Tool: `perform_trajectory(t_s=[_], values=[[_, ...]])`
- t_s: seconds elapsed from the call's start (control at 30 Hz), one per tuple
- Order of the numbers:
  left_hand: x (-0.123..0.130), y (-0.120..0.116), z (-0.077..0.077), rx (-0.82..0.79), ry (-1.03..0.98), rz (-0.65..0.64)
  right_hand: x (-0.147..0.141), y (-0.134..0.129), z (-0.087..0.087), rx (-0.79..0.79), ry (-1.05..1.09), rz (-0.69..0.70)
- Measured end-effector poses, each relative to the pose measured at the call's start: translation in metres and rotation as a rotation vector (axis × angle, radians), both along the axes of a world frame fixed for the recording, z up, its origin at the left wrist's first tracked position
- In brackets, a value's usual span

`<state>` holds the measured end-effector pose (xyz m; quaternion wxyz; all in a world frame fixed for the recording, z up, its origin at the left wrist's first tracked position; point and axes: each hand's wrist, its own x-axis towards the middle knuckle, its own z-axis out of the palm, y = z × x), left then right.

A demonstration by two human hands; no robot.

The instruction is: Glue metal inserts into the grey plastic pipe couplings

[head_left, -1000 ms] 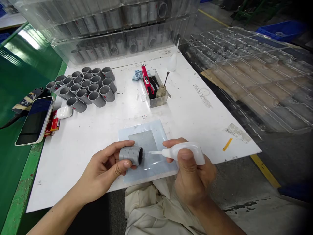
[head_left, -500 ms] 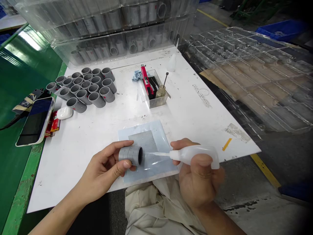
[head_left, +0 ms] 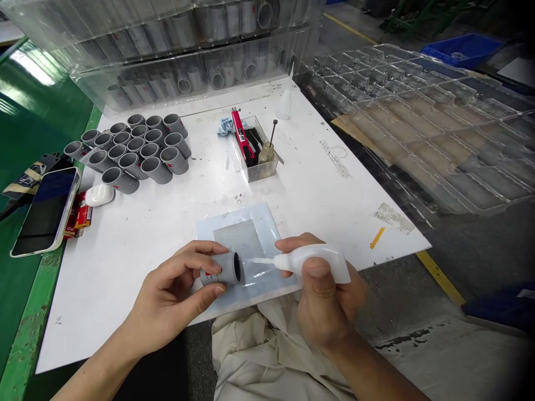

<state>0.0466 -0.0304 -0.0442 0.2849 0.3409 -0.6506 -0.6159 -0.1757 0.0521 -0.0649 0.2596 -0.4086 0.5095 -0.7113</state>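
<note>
White table [head_left: 104, 278], left hand [head_left: 173, 295] holding coupling [head_left: 221, 268]

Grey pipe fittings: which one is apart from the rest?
The fitting gripped in the left hand, above the plastic sheet; the others sit together in one cluster.

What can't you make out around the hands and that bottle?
In the head view:
Far end of the grey pipe coupling: hidden by the left hand.
Much of the squeeze bottle: covered by the right hand.
Any liquid at the nozzle: too small to tell.
Print on the red pen-like tool: too small.
</note>
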Motion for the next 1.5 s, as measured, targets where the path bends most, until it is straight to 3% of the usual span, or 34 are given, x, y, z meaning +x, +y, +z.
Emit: perform_trajectory(t_s=[1.5], values=[[0.0014, -0.0006, -0.0002, -0.030, -0.024, -0.015, 0.0031, -0.0023, -0.0024, 0.031, -0.027, -0.018]])
